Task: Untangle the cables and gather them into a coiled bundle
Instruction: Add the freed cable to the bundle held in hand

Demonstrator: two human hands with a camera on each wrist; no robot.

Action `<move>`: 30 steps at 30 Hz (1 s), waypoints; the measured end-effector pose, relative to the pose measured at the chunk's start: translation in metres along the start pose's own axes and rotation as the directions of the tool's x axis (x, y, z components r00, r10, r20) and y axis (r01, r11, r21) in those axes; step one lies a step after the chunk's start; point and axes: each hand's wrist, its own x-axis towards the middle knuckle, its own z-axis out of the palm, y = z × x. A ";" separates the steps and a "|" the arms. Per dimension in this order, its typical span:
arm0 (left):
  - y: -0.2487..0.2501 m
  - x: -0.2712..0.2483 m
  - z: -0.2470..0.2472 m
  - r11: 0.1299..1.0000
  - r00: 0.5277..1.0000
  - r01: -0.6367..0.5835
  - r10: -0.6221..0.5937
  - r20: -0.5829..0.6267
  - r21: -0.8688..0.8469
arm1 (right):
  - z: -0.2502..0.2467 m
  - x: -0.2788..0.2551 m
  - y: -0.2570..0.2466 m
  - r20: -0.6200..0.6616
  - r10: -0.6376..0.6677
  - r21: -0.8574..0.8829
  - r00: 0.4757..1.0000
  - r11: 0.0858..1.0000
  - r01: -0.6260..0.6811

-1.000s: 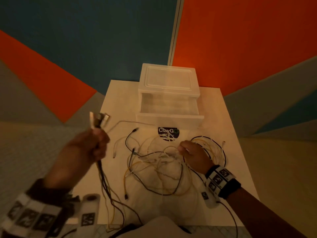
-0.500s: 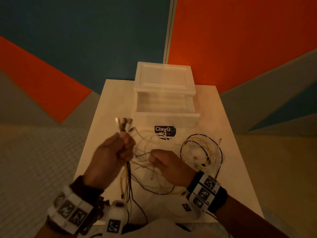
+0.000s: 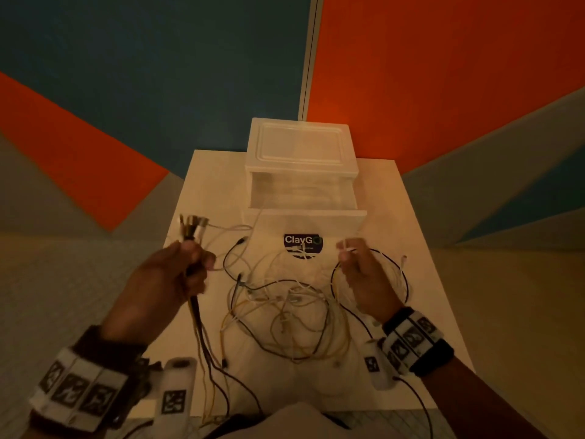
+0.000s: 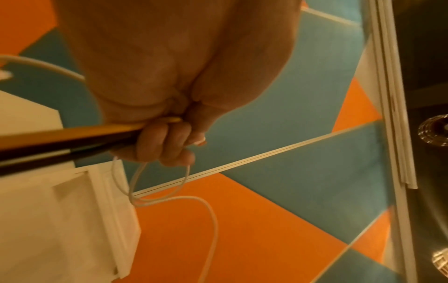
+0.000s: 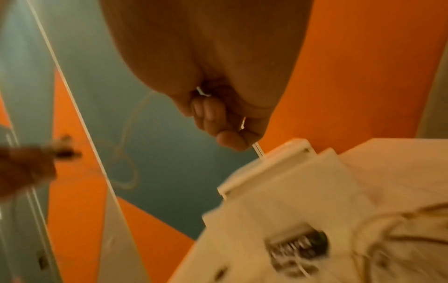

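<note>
Since half a second ago, hands drawn apart. Left hand [image 3: 164, 277] fisted round a gathered bunch of black, yellow and white cables [image 3: 193, 299], long axis near upright, metal plug ends [image 3: 193, 221] pointing up and away above the knuckles, tails trailing down below the wrist. Right hand [image 3: 367, 277] pinching a thin white cable end [image 3: 348, 249]. Between the hands, loose tangle of thin cables [image 3: 285, 308] lying on the white table [image 3: 427, 264].

White drawer box [image 3: 302, 172] on white table [image 3: 411, 280], "ClayGo" sticker [image 3: 303, 245].
</note>
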 end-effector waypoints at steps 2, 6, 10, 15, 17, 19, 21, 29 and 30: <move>-0.010 0.001 -0.003 0.996 1.000 0.022 -0.021 -0.019 0.081 | -0.018 0.005 -0.027 -0.148 -0.019 0.156 0.989 0.987 0.043; -0.020 -0.004 -0.017 0.967 0.991 0.126 -0.113 -0.069 0.223 | -0.063 0.009 -0.063 -0.402 -0.003 0.228 0.916 0.968 0.103; -0.025 -0.004 -0.017 0.981 0.982 0.128 -0.105 -0.160 0.144 | -0.081 0.010 -0.073 -0.346 -0.077 0.257 0.935 0.951 0.174; -0.028 -0.005 -0.001 0.995 0.997 0.049 -0.044 -0.066 0.084 | -0.046 0.001 -0.091 0.195 0.003 0.241 0.981 0.969 -0.051; -0.033 -0.003 0.006 0.998 0.999 0.031 -0.029 -0.045 0.048 | -0.022 -0.003 -0.095 0.350 0.056 0.046 0.935 0.996 -0.077; -0.038 -0.001 0.013 0.998 0.999 0.010 -0.008 -0.041 0.055 | -0.003 -0.004 -0.097 0.419 -0.043 -0.301 0.907 0.936 0.184; -0.041 -0.001 0.021 0.998 0.999 -0.009 0.011 -0.036 0.062 | 0.016 -0.003 -0.099 0.420 -0.107 -0.505 0.901 0.797 0.330; -0.049 -0.002 0.041 0.994 0.996 -0.079 0.082 -0.036 0.070 | 0.078 0.005 -0.132 0.099 -0.047 0.030 0.994 0.999 0.044; -0.049 -0.003 0.042 0.994 0.996 -0.086 0.088 -0.031 0.065 | 0.083 0.005 -0.132 0.078 0.005 0.109 0.997 0.994 -0.013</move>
